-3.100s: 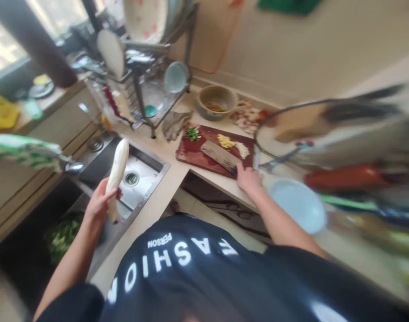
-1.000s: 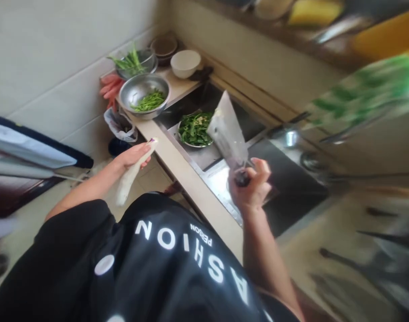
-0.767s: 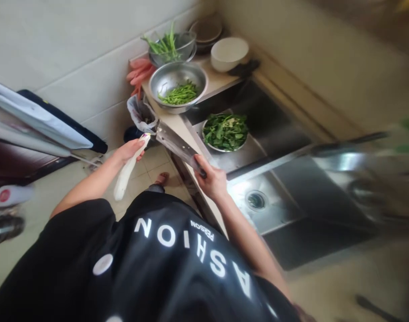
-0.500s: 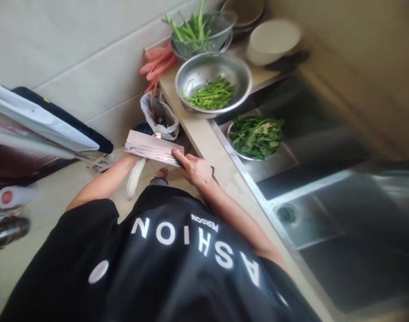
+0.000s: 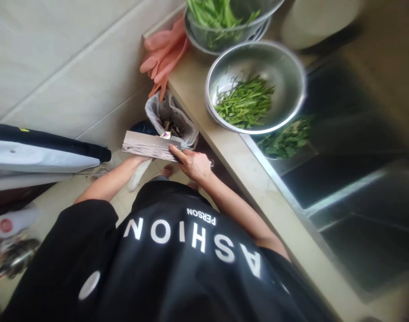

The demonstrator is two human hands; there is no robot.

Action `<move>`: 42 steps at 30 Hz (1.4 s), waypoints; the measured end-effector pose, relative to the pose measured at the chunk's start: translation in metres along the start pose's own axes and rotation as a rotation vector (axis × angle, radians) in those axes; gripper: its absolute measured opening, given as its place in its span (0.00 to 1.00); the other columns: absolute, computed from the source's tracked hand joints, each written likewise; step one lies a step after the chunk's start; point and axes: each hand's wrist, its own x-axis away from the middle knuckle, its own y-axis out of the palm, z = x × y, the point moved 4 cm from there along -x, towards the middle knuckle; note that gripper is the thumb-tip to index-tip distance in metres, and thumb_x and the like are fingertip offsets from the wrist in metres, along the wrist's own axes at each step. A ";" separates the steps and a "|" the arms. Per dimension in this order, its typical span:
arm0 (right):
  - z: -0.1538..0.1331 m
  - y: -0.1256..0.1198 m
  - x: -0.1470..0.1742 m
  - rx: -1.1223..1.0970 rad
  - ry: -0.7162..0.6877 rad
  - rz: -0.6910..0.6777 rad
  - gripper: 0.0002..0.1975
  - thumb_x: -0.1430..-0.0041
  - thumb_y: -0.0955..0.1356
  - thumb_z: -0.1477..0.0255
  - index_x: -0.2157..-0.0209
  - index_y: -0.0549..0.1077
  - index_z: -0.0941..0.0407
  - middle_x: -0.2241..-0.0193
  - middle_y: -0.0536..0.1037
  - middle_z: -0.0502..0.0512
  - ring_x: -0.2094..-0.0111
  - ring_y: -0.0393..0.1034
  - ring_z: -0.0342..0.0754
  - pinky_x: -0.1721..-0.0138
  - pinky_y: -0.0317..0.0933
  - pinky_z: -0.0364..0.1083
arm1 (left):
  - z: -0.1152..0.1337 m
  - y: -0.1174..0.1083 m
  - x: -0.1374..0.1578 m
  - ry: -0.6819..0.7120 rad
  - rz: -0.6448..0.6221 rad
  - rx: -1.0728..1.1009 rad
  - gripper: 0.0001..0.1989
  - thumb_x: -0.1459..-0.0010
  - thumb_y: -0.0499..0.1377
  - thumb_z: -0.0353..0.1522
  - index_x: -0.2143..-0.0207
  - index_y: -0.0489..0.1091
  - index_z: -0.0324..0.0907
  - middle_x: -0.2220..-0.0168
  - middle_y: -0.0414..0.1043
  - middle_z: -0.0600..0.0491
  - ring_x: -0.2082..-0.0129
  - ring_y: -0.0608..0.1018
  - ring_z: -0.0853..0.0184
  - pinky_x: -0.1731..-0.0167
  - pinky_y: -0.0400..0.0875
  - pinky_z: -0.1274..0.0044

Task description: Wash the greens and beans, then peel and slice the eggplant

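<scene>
My right hand (image 5: pixel 196 165) grips a cleaver (image 5: pixel 146 145) by its handle, the index finger stretched along the broad blade. The blade lies across in front of my left hand (image 5: pixel 148 159) and hides most of its fingers. A long pale vegetable (image 5: pixel 138 175) is in my left hand, one end hanging toward my body. Beyond the blade shows a white and purple tip (image 5: pixel 165 134), perhaps the vegetable's other end. Just past the hands stands a bin with a white plastic liner (image 5: pixel 151 107), with dark and pale scraps inside.
On the counter (image 5: pixel 221 129), a steel bowl (image 5: pixel 288 76) holds cut green stems. Behind it are a glass bowl (image 5: pixel 254 27) of greens and pink rubber gloves (image 5: pixel 169 53) hanging over the edge. Leafy greens (image 5: pixel 288 138) sit by the sink (image 5: pixel 355 246) at right.
The view has shifted, so the counter and bowls appear larger and farther right. My hands keep nearly the same place, and the blade now covers more of the pale vegetable.
</scene>
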 end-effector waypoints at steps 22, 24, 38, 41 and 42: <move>0.034 0.029 -0.015 -0.366 0.233 0.130 0.30 0.34 0.63 0.69 0.31 0.65 0.49 0.52 0.84 0.54 0.57 0.80 0.52 0.55 0.70 0.45 | -0.013 -0.016 -0.035 -0.276 -0.357 0.395 0.27 0.44 0.63 0.57 0.65 0.64 0.42 0.82 0.66 0.58 0.89 0.63 0.73 0.87 0.56 0.78; 0.028 0.024 -0.016 -0.327 0.220 0.120 0.31 0.34 0.63 0.69 0.30 0.63 0.49 0.49 0.82 0.56 0.57 0.80 0.52 0.55 0.69 0.46 | -0.010 -0.012 -0.038 -0.270 -0.361 0.364 0.27 0.41 0.60 0.57 0.67 0.66 0.41 0.84 0.65 0.57 0.88 0.63 0.74 0.86 0.58 0.78; 0.051 0.026 -0.023 -0.296 0.268 0.054 0.31 0.33 0.63 0.68 0.30 0.62 0.49 0.49 0.82 0.57 0.55 0.79 0.53 0.55 0.68 0.45 | 0.006 0.004 -0.038 -0.276 -0.426 0.423 0.30 0.43 0.58 0.61 0.68 0.65 0.41 0.83 0.63 0.58 0.88 0.60 0.75 0.85 0.58 0.78; 0.059 0.030 -0.019 -0.350 0.280 0.064 0.29 0.33 0.63 0.68 0.31 0.65 0.50 0.48 0.82 0.56 0.54 0.80 0.53 0.52 0.69 0.46 | 0.005 -0.003 -0.042 -0.220 -0.362 0.328 0.29 0.45 0.63 0.58 0.67 0.64 0.42 0.80 0.67 0.58 0.87 0.64 0.75 0.83 0.60 0.78; 0.057 0.029 -0.018 -0.354 0.265 0.068 0.29 0.33 0.64 0.68 0.31 0.65 0.50 0.47 0.82 0.56 0.53 0.80 0.53 0.52 0.69 0.46 | 0.003 -0.005 -0.044 -0.195 -0.327 0.237 0.27 0.44 0.64 0.56 0.68 0.64 0.42 0.81 0.66 0.59 0.86 0.65 0.75 0.82 0.60 0.78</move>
